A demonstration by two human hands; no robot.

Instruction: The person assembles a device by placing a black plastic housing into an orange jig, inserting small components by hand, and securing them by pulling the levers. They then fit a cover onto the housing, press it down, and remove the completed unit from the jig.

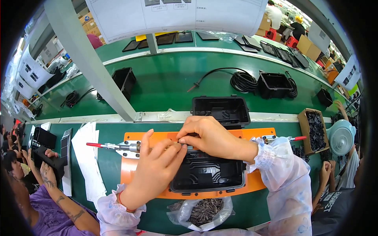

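A black plastic box (208, 175) lies open side up on an orange fixture (258, 181). Over its upper left corner my two hands meet, fingertips touching. My right hand (214, 137) is closed in a pinch, and its fingers hide most of a tiny dark piece. From the lower left, my left hand (157, 167) presses its bent fingertips against the same spot, one finger raised apart; what lies between them cannot be made out. Toggle clamps with red handles sit at the fixture's left end (130, 148) and right end (275, 138).
A second black box (220, 111) stands just beyond the fixture. Nearer me lies a plastic bag of metal pins or screws (206, 210). White papers (88, 161) are at left, a carton of small black parts (315, 131) at right. A slanting post (92, 59) rises at left; co-workers sit either side.
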